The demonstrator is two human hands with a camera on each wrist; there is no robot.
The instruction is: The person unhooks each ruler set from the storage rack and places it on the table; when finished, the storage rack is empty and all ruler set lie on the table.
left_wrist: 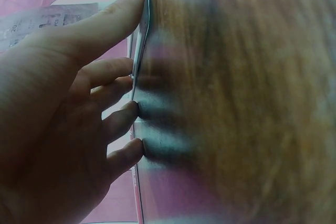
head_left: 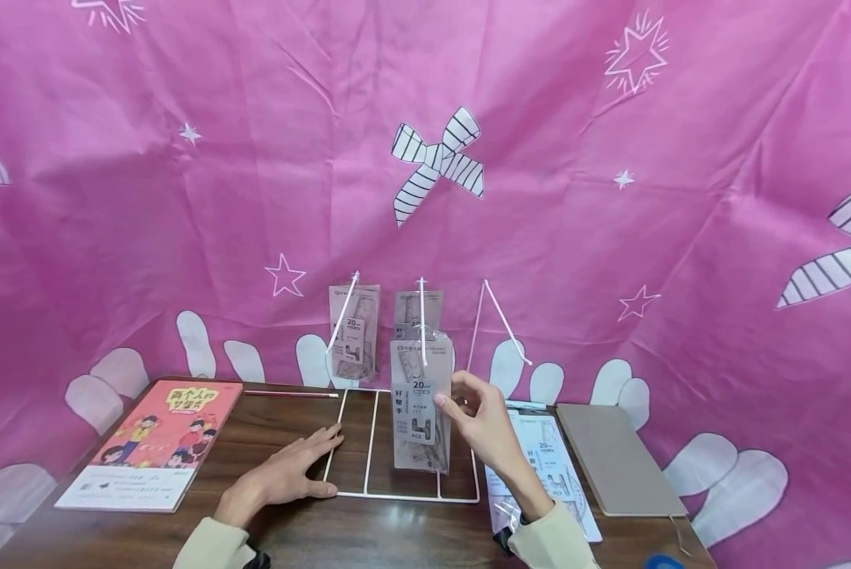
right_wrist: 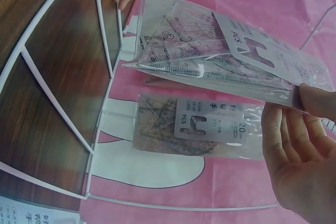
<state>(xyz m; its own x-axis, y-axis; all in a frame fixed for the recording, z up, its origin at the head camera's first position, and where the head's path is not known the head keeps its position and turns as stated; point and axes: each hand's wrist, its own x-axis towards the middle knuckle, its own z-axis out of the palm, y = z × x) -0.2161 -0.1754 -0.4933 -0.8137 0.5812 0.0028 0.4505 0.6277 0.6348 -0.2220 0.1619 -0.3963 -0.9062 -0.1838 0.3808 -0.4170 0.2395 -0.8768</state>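
Observation:
My right hand [head_left: 489, 423] pinches the right edge of a clear packet of rulers [head_left: 414, 454], held upright at the middle prong of a white wire rack [head_left: 425, 498]. The packet's top overlaps the prong's tip; I cannot tell whether the prong passes through it. Behind it hangs a second ruler packet [head_left: 409, 304], and a third packet [head_left: 354, 340] is on the left prong. Set squares and a printed label show through the held packet [right_wrist: 194, 51] in the right wrist view. My left hand [head_left: 286, 474] rests with spread fingers at the left side of the rack's base.
A red-covered book [head_left: 158, 442] lies at the left, with a pencil [head_left: 290, 393] behind. More ruler packets [head_left: 546, 466] lie right of the rack, beside a grey notebook [head_left: 617, 458]. A blue object [head_left: 663, 562] shows at the front right. Pink patterned cloth [head_left: 553, 237] hangs behind.

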